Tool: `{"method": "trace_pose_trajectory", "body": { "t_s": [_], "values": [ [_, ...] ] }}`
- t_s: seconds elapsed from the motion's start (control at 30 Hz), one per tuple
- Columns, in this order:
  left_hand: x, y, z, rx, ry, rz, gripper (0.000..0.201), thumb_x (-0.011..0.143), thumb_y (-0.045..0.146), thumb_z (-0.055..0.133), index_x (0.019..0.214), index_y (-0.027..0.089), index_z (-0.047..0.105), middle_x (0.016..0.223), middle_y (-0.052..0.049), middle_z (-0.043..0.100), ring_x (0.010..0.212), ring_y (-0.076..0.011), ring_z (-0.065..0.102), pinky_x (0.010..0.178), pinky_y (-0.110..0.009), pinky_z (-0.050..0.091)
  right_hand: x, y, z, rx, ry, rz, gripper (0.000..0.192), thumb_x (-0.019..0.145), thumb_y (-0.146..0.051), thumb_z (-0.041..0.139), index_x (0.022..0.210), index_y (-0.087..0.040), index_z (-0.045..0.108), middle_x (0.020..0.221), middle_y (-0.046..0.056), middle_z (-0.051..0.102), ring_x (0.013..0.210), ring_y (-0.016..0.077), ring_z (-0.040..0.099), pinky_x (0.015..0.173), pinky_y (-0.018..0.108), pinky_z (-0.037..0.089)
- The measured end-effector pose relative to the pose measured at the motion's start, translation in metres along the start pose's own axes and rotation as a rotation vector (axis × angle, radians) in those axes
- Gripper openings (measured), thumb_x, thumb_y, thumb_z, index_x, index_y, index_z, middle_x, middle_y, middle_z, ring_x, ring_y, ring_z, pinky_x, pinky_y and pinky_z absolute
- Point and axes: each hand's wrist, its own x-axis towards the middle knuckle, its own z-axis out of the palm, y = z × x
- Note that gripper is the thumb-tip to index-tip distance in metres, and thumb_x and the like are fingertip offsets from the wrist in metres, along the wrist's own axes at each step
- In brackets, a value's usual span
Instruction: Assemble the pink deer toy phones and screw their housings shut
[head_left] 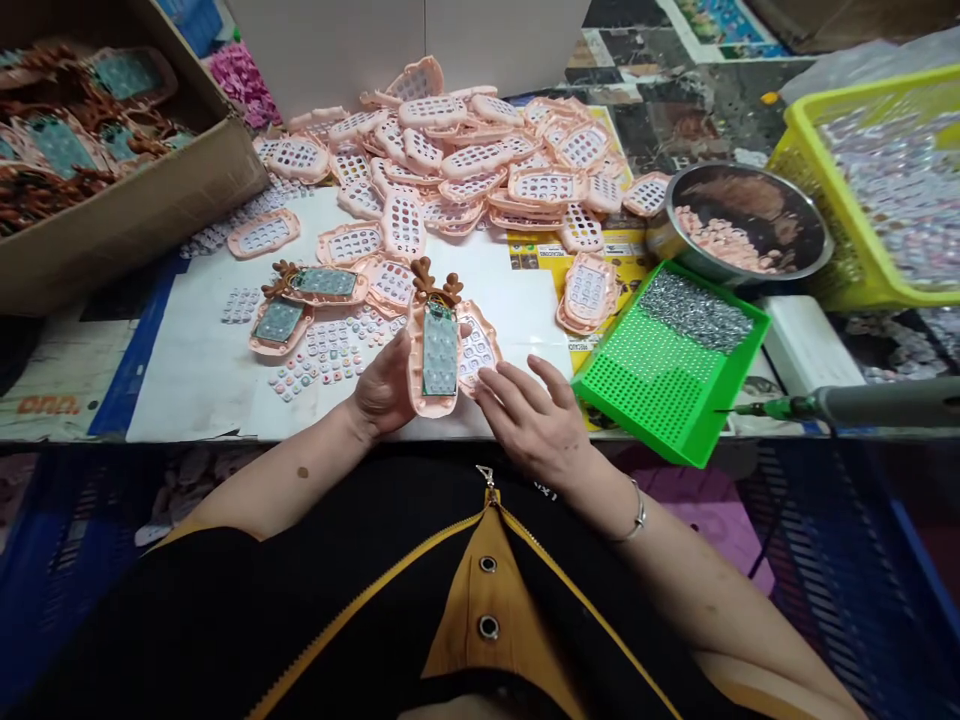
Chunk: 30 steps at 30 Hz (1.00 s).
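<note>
You hold a pink toy phone shell with brown antlers upright at the worktop's near edge, circuit board facing you. Your left hand wraps its left side; your right hand rests open beside it, fingers on a second pink keypad shell, gripping nothing. The one-sided hold looks loose, so the shell could tip and the unfastened board slide out. Loose button pieces lie just left; a sweep of your wrist could scatter them. The green screw tray overhangs the near edge by your right hand, and a knock could spill it.
</note>
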Motion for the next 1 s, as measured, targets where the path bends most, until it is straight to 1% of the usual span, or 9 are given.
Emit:
{"method": "trace_pose_trajectory", "body": {
  "t_s": [0.07,0.13,0.23,0.33,0.43,0.57,0.77,0.93,1.0],
  "values": [
    [-0.003,0.002,0.001,0.014,-0.005,0.019,0.073,0.064,0.067,0.079,0.117,0.019,0.066,0.121,-0.012,0.073,0.134,-0.0401,0.055,0.107,-0.055,0.048,-0.006,0.004,0.001,0.189,0.065,0.16,0.025,0.093,-0.027,0.065,0.118,-0.026,0.065,0.124,0.008,0.072,0.117,0.0218,0.064,0.107,0.043,0.047],
    [-0.006,0.003,0.002,0.038,-0.032,0.038,0.074,0.066,0.07,0.076,0.119,0.02,0.065,0.123,-0.012,0.072,0.134,-0.0405,0.055,0.106,-0.056,0.049,-0.01,0.006,0.003,0.485,0.131,0.438,0.037,0.093,-0.041,0.064,0.126,-0.024,0.061,0.128,0.013,0.069,0.117,0.0236,0.065,0.101,0.044,0.053],
    [-0.01,0.002,0.005,0.08,-0.105,0.015,0.076,0.065,0.075,0.073,0.119,0.022,0.065,0.126,-0.012,0.071,0.135,-0.0417,0.054,0.104,-0.057,0.05,-0.016,0.001,0.012,1.118,0.033,0.853,0.051,0.101,-0.057,0.036,0.129,-0.022,0.059,0.118,0.015,0.072,0.104,0.022,0.071,0.087,0.041,0.06],
    [-0.013,-0.002,0.008,0.109,-0.186,-0.095,0.083,0.06,0.079,0.073,0.119,0.022,0.067,0.125,-0.013,0.071,0.135,-0.0445,0.053,0.102,-0.057,0.051,-0.02,-0.011,0.024,1.716,-0.221,0.988,0.068,0.1,-0.064,0.015,0.128,-0.02,0.058,0.108,0.015,0.075,0.095,0.0226,0.074,0.079,0.042,0.062],
    [-0.014,-0.004,0.008,0.143,-0.208,-0.174,0.085,0.056,0.077,0.077,0.12,0.022,0.068,0.122,-0.013,0.072,0.132,-0.0446,0.055,0.102,-0.055,0.052,-0.023,-0.021,0.032,2.045,-0.284,1.026,0.065,0.094,-0.072,0.033,0.127,-0.021,0.057,0.118,0.016,0.074,0.098,0.0244,0.074,0.081,0.045,0.063],
    [-0.013,-0.006,0.004,0.135,-0.23,-0.19,0.085,0.057,0.069,0.082,0.125,0.021,0.065,0.12,-0.013,0.072,0.13,-0.0416,0.058,0.105,-0.051,0.05,-0.024,-0.024,0.033,2.216,-0.179,1.038,0.076,0.081,-0.081,0.053,0.132,-0.025,0.056,0.132,0.014,0.068,0.107,0.0258,0.071,0.087,0.046,0.062],
    [-0.012,-0.011,0.004,0.06,-0.296,-0.201,0.071,0.063,0.062,0.083,0.116,0.017,0.068,0.105,-0.013,0.076,0.113,-0.0354,0.069,0.1,-0.046,0.052,-0.018,-0.025,0.029,2.319,-0.117,1.127,0.091,0.058,-0.077,0.079,0.133,-0.03,0.059,0.133,0.009,0.067,0.114,0.0286,0.068,0.096,0.046,0.059],
    [-0.008,-0.004,0.01,0.134,-0.137,-0.091,0.067,0.06,0.058,0.087,0.11,0.016,0.071,0.098,-0.01,0.076,0.101,-0.0296,0.072,0.094,-0.041,0.052,-0.013,-0.028,0.031,2.131,0.038,1.209,0.085,0.057,-0.069,0.085,0.126,-0.028,0.059,0.129,0.01,0.069,0.125,0.0298,0.063,0.106,0.048,0.052],
    [-0.006,-0.001,0.01,0.209,-0.071,-0.058,0.065,0.059,0.057,0.088,0.105,0.015,0.071,0.097,-0.008,0.075,0.09,-0.0244,0.072,0.083,-0.035,0.054,-0.01,-0.028,0.034,2.038,0.057,1.229,0.082,0.055,-0.064,0.089,0.123,-0.029,0.058,0.13,0.009,0.069,0.126,0.0289,0.062,0.11,0.048,0.049]
  ]
}}
